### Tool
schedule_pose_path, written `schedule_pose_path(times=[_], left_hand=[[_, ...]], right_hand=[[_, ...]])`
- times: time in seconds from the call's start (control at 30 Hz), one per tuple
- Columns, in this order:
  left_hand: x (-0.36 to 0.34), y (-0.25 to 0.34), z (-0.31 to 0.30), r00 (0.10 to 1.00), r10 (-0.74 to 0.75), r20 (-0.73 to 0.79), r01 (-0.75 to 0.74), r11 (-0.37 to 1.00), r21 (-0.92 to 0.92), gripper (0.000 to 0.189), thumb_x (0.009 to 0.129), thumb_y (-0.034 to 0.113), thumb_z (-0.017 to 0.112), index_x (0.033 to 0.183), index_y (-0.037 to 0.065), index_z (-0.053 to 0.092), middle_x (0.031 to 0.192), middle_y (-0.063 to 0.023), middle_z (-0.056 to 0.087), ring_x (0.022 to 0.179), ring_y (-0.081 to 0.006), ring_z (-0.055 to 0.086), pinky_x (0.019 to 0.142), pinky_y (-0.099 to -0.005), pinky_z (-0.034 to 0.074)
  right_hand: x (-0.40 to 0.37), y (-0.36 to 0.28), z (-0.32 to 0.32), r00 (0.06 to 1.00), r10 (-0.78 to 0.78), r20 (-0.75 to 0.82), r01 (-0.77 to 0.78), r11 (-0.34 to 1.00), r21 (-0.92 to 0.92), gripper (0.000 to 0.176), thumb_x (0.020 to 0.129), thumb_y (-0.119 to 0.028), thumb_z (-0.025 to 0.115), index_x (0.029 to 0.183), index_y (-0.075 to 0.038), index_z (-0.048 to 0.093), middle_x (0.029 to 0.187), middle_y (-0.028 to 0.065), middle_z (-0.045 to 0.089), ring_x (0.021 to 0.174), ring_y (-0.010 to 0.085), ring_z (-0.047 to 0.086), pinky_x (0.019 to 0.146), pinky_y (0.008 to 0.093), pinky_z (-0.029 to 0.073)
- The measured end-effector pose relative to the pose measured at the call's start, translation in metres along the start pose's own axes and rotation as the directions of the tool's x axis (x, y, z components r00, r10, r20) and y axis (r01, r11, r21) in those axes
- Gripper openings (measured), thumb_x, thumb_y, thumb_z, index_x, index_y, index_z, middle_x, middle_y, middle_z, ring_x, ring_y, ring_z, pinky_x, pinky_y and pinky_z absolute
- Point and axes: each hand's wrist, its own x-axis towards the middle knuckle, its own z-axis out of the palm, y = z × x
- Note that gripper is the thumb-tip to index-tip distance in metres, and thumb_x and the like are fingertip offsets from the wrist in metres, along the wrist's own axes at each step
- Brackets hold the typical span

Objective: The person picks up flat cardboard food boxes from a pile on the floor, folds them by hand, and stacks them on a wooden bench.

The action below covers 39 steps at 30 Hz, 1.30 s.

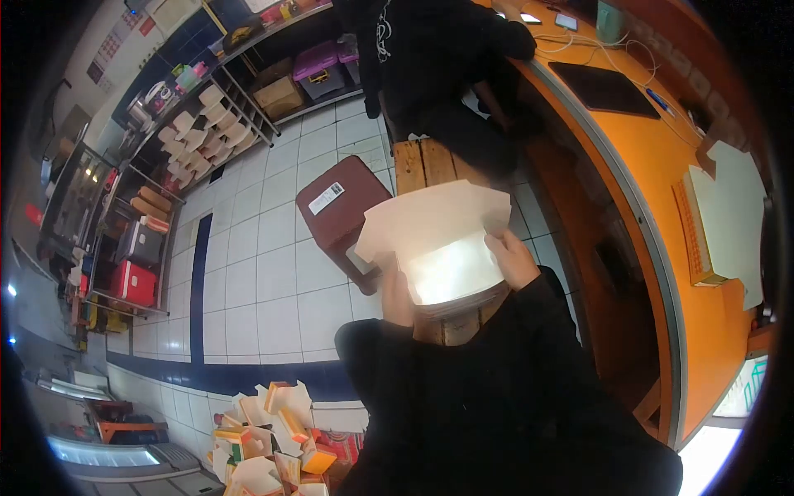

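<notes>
A white cardboard box with its flaps raised [451, 269] is held between my two hands, above a wooden bench [426, 165]. At the box's left side my left hand [397, 291] grips the edge, fingers bent round it. On the right side my right hand [513, 258] holds the card, with the thumb toward the inside. The inside of the box is bright and its far flap stands up. A brown plastic stool [343, 198] with a white label is just left of the box.
A person in black [438, 74] sits on the bench ahead. Folded boxes [277, 438] are piled at lower left. An orange desk [612, 140] along the right bears a stack of flat card [724, 223], a black mat and cables. Shelves [223, 136] with cartons stand at back left.
</notes>
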Motion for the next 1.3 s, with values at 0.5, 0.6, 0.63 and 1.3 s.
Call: schedule_pose_path(times=[0.5, 0.6, 0.63, 1.3], left_hand=[[-0.002, -0.001, 0.0, 0.998, -0.053, -0.025, 0.053, 0.998, -0.015, 0.054, 0.096, 0.033, 0.05, 0.138, 0.0, 0.038, 0.131, -0.0102, 0.048, 0.118, -0.0189, 0.048, 0.097, -0.0318, 0.04], [-0.004, 0.005, 0.005, 0.999, -0.035, -0.026, 0.034, 0.997, -0.064, 0.052, 0.095, 0.031, 0.051, 0.136, 0.001, 0.04, 0.129, -0.0093, 0.05, 0.117, -0.0188, 0.049, 0.096, -0.0318, 0.041], [-0.004, 0.009, 0.007, 0.998, -0.05, -0.034, 0.048, 0.997, -0.066, 0.047, 0.096, 0.024, 0.048, 0.134, -0.001, 0.041, 0.13, -0.012, 0.049, 0.119, -0.0203, 0.047, 0.099, -0.0327, 0.038], [0.007, -0.009, 0.018, 0.992, -0.028, -0.122, 0.04, 0.995, 0.095, 0.038, 0.096, 0.02, 0.048, 0.126, -0.004, 0.046, 0.123, -0.0158, 0.051, 0.111, -0.0216, 0.05, 0.096, -0.0329, 0.04]], right_hand=[[-0.008, -0.027, 0.0, 0.991, -0.119, -0.064, 0.098, 0.96, -0.263, 0.045, 0.092, -0.037, 0.049, 0.112, 0.003, 0.057, 0.106, 0.0272, 0.062, 0.103, 0.0428, 0.058, 0.09, 0.0446, 0.045], [-0.001, -0.022, 0.001, 0.991, -0.11, -0.08, 0.081, 0.949, -0.304, 0.041, 0.092, -0.034, 0.049, 0.106, 0.003, 0.061, 0.1, 0.0263, 0.064, 0.097, 0.0439, 0.059, 0.087, 0.0462, 0.046], [0.002, -0.02, 0.001, 0.988, -0.127, -0.088, 0.095, 0.948, -0.303, 0.041, 0.092, -0.034, 0.049, 0.106, 0.003, 0.061, 0.1, 0.0263, 0.064, 0.097, 0.0439, 0.059, 0.087, 0.0462, 0.046], [-0.051, -0.055, -0.045, 0.771, -0.417, -0.481, 0.192, 0.872, -0.45, 0.031, 0.084, -0.032, 0.066, 0.093, -0.002, 0.065, 0.086, 0.0173, 0.064, 0.083, 0.0326, 0.063, 0.072, 0.042, 0.05]])
